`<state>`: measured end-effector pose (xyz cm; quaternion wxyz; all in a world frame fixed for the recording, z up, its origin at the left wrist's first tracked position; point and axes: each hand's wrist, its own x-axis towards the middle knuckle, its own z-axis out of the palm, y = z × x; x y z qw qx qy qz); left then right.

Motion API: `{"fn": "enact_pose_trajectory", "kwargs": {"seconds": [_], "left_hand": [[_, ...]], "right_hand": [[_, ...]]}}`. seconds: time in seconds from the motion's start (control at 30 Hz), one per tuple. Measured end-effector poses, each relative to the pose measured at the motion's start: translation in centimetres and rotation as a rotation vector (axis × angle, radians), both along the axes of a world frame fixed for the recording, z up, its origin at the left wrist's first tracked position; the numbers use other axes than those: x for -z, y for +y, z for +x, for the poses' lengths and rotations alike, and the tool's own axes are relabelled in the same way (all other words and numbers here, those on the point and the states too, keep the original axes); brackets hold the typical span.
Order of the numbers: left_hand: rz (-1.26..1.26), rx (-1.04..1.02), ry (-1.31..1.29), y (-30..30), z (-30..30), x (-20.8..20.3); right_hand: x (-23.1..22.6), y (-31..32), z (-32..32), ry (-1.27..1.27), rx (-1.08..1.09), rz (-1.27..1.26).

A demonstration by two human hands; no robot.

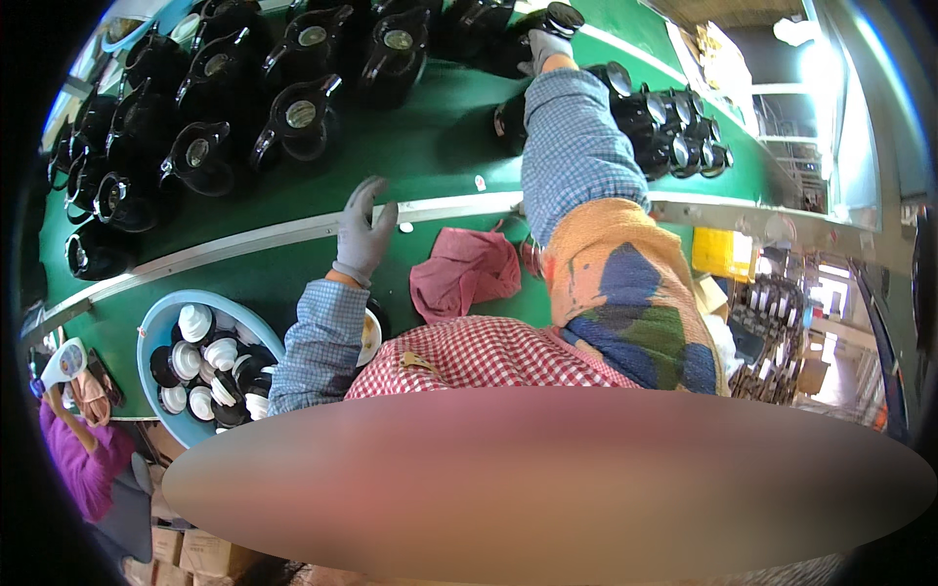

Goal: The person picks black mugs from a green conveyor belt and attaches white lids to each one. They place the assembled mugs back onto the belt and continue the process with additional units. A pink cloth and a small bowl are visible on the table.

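My right arm reaches far across the green bench. My right hand [547, 49], in a grey glove, is closed on a black jug [564, 18] with a round shiny top at the far edge; its fingers are partly hidden. My left hand [364, 239], also gloved, hovers over the metal rail near the middle, its fingers apart and holding nothing. Below it and to the left stands a light blue basin [149, 342] full of black-and-white lids [223, 354]. A crumpled dusty-pink cloth [466, 272] lies to the right of my left hand.
Several black jugs with handles [301, 115] stand in rows at the far left. More black jugs with round tops [672, 151] cluster right of my right arm. A metal rail [254, 240] crosses the bench. A yellow bin [721, 253] is at right; a person in purple [93, 459] sits at far left.
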<state>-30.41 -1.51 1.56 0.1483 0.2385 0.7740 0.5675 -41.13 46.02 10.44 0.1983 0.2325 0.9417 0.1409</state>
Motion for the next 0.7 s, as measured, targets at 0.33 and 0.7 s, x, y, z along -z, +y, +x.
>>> {"fn": "enact_pose_trajectory", "kwargs": {"seconds": [0.33,0.7], "left_hand": [[-0.082,0.054,-0.096,-1.4,1.2,-0.9],[0.033,-0.049,0.338,3.2,-2.5,-0.6]], "right_hand": [[6.7,-3.5,1.3,1.193,0.629,-0.808],[5.2,-28.0,10.7,0.960,0.781,-1.655]]}}
